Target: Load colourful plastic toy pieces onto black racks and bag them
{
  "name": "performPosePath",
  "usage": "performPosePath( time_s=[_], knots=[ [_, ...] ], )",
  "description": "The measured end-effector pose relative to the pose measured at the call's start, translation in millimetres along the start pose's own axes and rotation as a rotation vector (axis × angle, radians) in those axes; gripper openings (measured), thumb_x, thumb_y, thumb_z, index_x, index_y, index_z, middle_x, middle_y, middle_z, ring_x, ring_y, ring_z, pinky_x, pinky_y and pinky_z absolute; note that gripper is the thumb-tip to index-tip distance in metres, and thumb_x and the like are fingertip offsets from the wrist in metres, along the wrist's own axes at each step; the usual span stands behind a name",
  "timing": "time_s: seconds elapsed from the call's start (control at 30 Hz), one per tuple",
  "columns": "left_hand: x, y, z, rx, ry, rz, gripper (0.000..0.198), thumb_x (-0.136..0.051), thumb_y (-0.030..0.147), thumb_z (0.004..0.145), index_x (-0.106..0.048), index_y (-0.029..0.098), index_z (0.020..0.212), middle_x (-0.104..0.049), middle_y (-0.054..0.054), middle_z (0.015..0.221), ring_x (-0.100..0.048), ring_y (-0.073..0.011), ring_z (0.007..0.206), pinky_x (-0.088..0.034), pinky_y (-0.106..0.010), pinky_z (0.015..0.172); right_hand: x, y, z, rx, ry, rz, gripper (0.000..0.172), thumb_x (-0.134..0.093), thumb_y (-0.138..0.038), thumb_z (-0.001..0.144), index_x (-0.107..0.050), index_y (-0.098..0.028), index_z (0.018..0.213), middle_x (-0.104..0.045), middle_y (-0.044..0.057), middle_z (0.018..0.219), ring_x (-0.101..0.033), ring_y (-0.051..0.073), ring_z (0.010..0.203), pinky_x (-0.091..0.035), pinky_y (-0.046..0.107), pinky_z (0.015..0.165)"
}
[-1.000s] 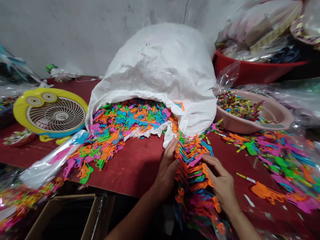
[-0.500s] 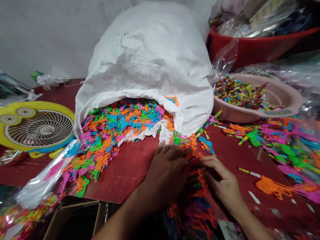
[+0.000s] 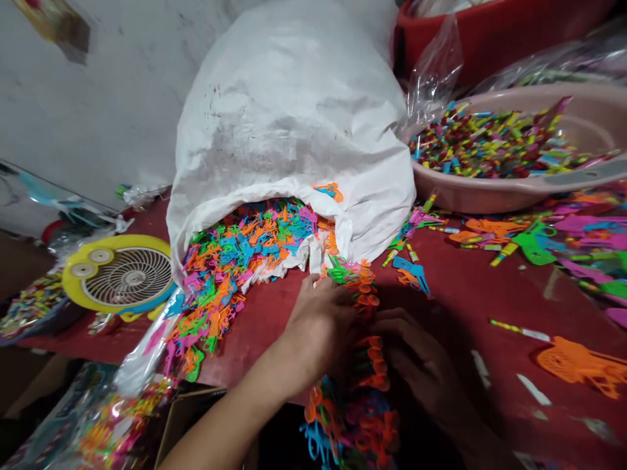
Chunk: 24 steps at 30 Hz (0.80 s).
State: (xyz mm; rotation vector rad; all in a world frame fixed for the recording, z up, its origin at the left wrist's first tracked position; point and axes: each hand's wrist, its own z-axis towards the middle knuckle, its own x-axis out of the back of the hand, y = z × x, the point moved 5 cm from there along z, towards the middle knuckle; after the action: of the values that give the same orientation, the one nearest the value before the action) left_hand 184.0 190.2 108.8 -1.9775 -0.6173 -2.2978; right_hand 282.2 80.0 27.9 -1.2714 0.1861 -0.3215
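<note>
Flanking aligned plastic pieces [image 3: 376, 365] at the surface's [image 3: 470, 284] near edge, left hand [image 3: 318, 326] and right hand [image 3: 421, 359] had grips too obscured to tell; rows stood ordered, while loose pieces [image 3: 264, 238] lay unaligned in the far sack [image 3: 294, 111].

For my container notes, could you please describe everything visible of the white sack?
The white sack bulges on the red table, thin-looking and creased, with greyish smudges and brownish specks. Its open mouth faces the person, its lower edge ragged. Bright plastic pieces fill the mouth and spill out leftward; an orange-and-blue piece shows on its front near the opening. The left hand is beside its lower flap; contact is unclear.
</note>
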Motion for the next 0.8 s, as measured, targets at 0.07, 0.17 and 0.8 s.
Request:
performPosePath(
  time_s=[0.07,0.17,0.8],
  knots=[
    [3.1,4,0,0.018,-0.065,0.034,0.020,-0.060,0.025,0.090,-0.067,0.020,0.072,-0.063,0.000,0.083,-0.048,-0.0183,0.085,-0.031,-0.040,0.086,0,4,1,-0.008,-0.030,0.068,0.029,-0.053,-0.016,0.091,-0.066,-0.030,0.112,-0.061,0.002,0.108,-0.061,0.015,0.099,-0.050,0.024,0.085],
    [7.7,9,1,0.028,-0.123,0.083,0.029,-0.057,0.026,0.093,-0.063,0.018,0.066,-0.060,-0.001,0.079,-0.048,-0.0178,0.083,-0.032,-0.041,0.091,5,10,1,-0.063,0.005,0.174,0.020,-0.053,-0.020,0.091,-0.069,-0.027,0.101,-0.064,0.002,0.103,-0.062,0.016,0.097,-0.050,0.025,0.084],
    [5.0,14,-2,-0.009,-0.048,0.227,0.018,-0.052,0.009,0.073,-0.060,0.020,0.060,-0.049,0.000,0.073,-0.043,-0.0165,0.078,-0.037,-0.042,0.096,24,40,-6,-0.242,0.342,0.044,0.016,-0.054,-0.017,0.084,-0.069,-0.021,0.085,-0.066,0.003,0.087,-0.063,0.016,0.082,-0.050,0.027,0.074]
  ],
)
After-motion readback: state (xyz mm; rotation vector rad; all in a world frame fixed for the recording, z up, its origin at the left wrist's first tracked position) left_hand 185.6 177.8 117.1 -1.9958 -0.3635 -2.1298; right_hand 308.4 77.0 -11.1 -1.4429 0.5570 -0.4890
